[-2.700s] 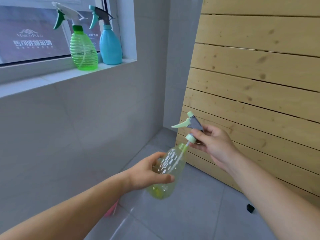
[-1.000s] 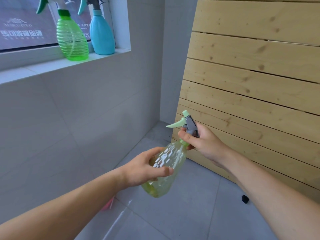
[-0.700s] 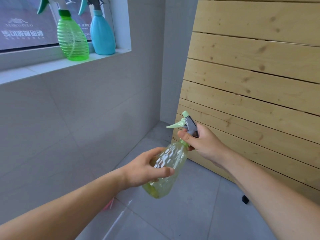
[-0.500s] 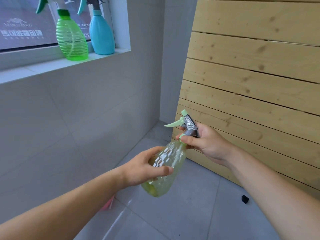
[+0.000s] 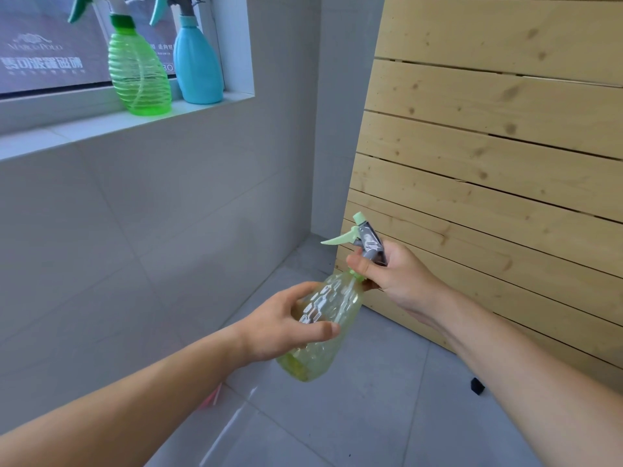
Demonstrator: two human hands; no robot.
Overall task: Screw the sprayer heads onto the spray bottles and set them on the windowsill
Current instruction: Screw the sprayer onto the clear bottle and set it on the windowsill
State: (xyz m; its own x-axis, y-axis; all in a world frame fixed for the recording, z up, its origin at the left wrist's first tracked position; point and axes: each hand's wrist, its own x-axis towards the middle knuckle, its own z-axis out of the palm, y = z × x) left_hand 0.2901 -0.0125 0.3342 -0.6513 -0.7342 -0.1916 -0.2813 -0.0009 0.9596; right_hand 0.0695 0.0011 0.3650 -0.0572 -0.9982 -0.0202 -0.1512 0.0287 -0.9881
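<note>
Sprayer head [image 5: 368, 238] atop tilted bottle [image 5: 341, 303]

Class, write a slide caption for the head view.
Left hand grips a clear yellowish plastic bottle; right hand holds its grey and mint sprayer head.

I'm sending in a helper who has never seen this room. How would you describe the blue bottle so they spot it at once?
Find the white windowsill high on the left, where two spray bottles stand side by side. The blue spray bottle is the right-hand one, nearest the sill's end. It is opaque and smooth, while the green spray bottle beside it is see-through and ribbed.
</note>
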